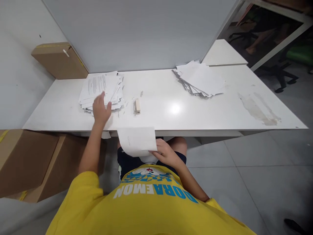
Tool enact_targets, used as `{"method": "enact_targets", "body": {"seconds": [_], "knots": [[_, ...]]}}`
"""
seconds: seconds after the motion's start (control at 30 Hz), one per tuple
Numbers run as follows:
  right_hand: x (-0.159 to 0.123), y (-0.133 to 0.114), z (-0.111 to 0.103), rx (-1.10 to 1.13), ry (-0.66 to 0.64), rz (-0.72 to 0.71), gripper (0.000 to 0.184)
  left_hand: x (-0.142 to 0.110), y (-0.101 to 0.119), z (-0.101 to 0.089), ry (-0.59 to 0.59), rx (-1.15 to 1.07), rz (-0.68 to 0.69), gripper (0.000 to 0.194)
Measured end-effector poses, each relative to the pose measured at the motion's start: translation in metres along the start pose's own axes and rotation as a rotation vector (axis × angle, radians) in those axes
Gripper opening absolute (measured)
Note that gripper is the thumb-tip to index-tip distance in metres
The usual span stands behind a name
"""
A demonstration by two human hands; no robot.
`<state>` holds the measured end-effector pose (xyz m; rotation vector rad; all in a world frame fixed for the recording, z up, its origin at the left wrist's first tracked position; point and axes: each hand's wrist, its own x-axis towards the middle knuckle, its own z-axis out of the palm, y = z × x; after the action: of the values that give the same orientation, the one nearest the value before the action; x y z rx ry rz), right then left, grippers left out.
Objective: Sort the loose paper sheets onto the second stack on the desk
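Note:
My right hand (166,152) pinches the right edge of a sheet of paper (137,141), which curls over my lap at the table's front edge. My left hand (100,108) is over the near side of the left paper stack (97,86), fingers apart; whether it touches the top sheet I cannot tell. Printed lines show on that stack's top page, and its edges are uneven. A small cream-coloured block, perhaps a stapler (137,106), lies on the table right of this stack. Farther right is a fanned-out pile of papers (199,78), mostly blank on top.
The white table (156,117) backs onto a grey partition (141,32). A cardboard box (60,62) stands at its far left corner, and larger cardboard boxes (26,163) sit below on the left. Beyond the right end are office chairs (281,75) and a person's leg (259,39).

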<state>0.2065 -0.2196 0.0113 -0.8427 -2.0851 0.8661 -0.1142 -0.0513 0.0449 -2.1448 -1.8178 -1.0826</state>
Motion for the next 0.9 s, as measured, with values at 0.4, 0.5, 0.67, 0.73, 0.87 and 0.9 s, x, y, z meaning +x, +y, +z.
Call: {"method": "enact_targets", "body": {"seconds": [0.4,0.5,0.67,0.73,0.87,0.9], "knots": [[-0.018,0.004,0.021,-0.287,-0.009,-0.041,0.021,0.045,-0.060,0.021,-0.211,0.220,-0.073,0.047],[-0.020,0.010,0.020,-0.294,0.014,-0.006,0.026,0.044,-0.054,0.013,-0.206,0.230,-0.037,0.049],[-0.019,0.021,0.019,-0.223,0.101,0.065,0.034,0.051,-0.061,0.011,-0.308,0.261,0.016,0.058],[-0.018,0.025,0.020,-0.210,0.103,0.068,0.032,0.054,-0.065,0.014,-0.375,0.272,0.000,0.071],[-0.017,0.028,0.024,-0.157,0.108,0.115,0.031,0.054,-0.060,0.018,-0.373,0.296,-0.023,0.063],[-0.018,0.028,0.026,-0.139,0.116,0.137,0.031,0.053,-0.056,0.018,-0.343,0.298,-0.022,0.060]]}}
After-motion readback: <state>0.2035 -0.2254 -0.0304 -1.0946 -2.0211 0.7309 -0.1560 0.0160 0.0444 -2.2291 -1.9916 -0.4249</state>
